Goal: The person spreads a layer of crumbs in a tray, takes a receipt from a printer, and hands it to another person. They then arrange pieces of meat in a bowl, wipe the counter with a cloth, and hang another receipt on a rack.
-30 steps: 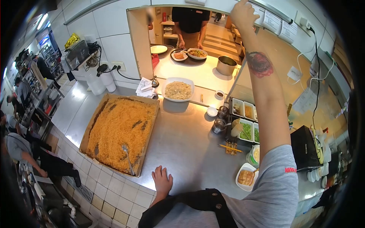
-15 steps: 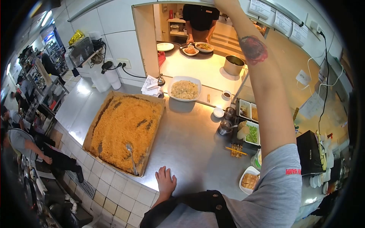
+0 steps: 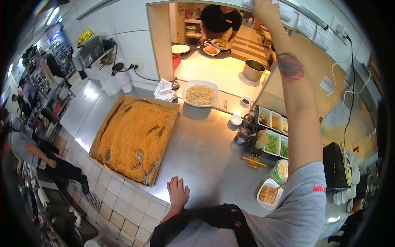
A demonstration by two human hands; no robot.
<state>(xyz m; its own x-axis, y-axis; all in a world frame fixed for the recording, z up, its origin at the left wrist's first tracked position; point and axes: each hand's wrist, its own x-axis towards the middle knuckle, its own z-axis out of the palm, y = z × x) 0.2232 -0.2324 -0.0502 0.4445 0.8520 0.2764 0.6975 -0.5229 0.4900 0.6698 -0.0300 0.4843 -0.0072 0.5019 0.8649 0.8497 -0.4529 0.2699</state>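
Note:
My left hand (image 3: pixel 178 192) rests with its fingers apart on the front edge of the steel counter (image 3: pixel 201 164), holding nothing. To its left lies a large cardboard tray of orange crumbly food (image 3: pixel 131 136) with a metal spoon (image 3: pixel 142 166) on it. My right arm reaches far up, and my right hand (image 3: pixel 265 10) is at the top edge near the hanging paper slips (image 3: pixel 306 26); its fingers are largely cut off. A white bowl of fried rice (image 3: pixel 200 94) sits at the pass window, far from both hands.
Beyond the window, a person in black (image 3: pixel 220 20) stands at a tray with dishes (image 3: pixel 214 48). A metal pot (image 3: pixel 253 70) stands on the pass shelf. Garnish containers (image 3: pixel 271 142), a jar (image 3: pixel 243 136) and a bowl of toast (image 3: pixel 268 194) are on the right. Several people work at far left.
My right hand and arm have shifted right along the slip rail, uncovering more garnish containers. The person beyond the window leans further forward. My left hand stays on the counter edge.

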